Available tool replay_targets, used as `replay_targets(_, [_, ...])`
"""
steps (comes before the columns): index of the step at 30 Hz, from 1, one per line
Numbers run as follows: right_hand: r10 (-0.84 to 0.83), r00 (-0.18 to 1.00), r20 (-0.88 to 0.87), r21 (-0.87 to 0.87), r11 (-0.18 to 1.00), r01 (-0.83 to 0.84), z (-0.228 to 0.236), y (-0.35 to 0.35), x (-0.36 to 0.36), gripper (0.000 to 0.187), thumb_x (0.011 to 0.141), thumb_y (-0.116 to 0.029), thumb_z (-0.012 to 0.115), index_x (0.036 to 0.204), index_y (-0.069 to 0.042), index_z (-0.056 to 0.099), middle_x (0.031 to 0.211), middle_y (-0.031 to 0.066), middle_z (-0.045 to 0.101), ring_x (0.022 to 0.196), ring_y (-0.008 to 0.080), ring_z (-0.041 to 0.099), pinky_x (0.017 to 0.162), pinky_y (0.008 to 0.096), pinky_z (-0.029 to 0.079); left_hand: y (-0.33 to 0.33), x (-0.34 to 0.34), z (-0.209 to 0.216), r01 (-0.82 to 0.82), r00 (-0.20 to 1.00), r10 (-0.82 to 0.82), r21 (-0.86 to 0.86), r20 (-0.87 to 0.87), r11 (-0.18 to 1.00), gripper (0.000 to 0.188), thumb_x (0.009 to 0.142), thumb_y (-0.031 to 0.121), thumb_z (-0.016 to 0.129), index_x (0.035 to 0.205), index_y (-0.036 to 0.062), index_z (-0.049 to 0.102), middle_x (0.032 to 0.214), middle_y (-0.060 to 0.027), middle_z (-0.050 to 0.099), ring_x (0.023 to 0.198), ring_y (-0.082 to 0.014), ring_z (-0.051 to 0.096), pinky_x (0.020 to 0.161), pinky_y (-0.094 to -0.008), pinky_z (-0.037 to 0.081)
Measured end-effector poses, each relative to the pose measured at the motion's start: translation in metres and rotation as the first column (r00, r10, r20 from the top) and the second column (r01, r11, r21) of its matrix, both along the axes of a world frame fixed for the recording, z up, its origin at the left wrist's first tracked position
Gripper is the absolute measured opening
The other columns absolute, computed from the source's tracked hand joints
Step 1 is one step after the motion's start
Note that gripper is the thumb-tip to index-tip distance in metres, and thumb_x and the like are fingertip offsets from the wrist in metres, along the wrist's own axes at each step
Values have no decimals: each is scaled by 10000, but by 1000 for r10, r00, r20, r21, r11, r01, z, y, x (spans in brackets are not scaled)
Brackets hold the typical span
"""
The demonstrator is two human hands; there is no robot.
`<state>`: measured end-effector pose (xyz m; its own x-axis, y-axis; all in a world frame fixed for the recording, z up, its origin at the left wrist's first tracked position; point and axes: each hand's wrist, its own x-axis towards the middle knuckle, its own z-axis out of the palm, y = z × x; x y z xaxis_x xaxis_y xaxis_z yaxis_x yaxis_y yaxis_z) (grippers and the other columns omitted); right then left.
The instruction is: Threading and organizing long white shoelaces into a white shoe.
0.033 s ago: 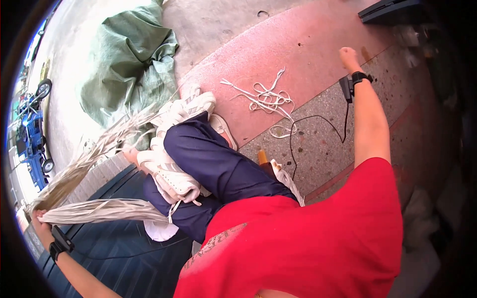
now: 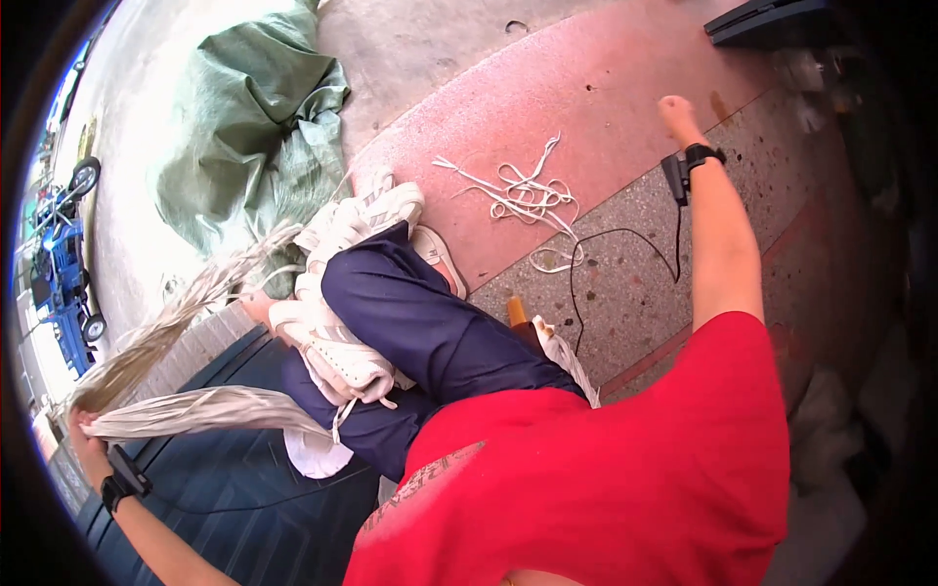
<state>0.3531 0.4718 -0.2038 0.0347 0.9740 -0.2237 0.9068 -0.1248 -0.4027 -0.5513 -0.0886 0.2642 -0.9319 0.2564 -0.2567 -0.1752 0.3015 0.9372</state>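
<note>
At the far left, my left hand [image 2: 89,441] is closed round the bend of a thick bundle of off-white shoelaces [image 2: 200,411]. One side of the bundle runs back to my lap, the other up toward a green sack. Out to the right, my right hand [image 2: 681,119] is closed in a fist, and whatever it may hold is hidden. A white sneaker [image 2: 337,354] rests on my navy trousers [image 2: 430,313], its eyelets showing. More white shoes [image 2: 366,215] lie beyond my knee.
A green cloth sack [image 2: 244,127] slumps at the upper left. Loose white laces [image 2: 528,195] are tangled on the red floor. A black cable [image 2: 625,230] hangs from my right wrist. A dark ridged surface [image 2: 254,488] lies at lower left, a blue vehicle [image 2: 63,273] beyond.
My left hand has shifted slightly to the right with the lace bundle. My right fist has moved a little left and down. The shoes stay where they were.
</note>
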Motion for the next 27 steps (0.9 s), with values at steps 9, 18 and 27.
replay_targets(9, [291,931,-221,-440,822,-362,-148,-169,-124,177,733,-150,524,816,-26,621,795,204,601,777,335,597,686,395,460,114,231,-201,460,807,-278,-259,521,850,124,735,79,612,809,59,514,578,11,449,455,-86,424,407,-215,339])
replay_targets(18, [76,992,-104,-451,885,-116,-213,-260,-190,626,687,-64,571,1267,-47,333,1271,223,353,1120,380,417,917,404,379,148,298,-245,466,707,-250,-170,662,868,322,689,114,660,930,15,471,605,-7,441,425,-86,396,376,-222,338])
replay_targets(27, [195,976,97,-652,753,-86,-210,-248,-208,279,724,-174,572,934,10,576,823,235,603,822,400,575,751,447,457,108,298,-249,499,682,-356,-51,639,865,531,628,240,727,1001,-12,444,566,-24,454,424,-132,448,416,-275,410])
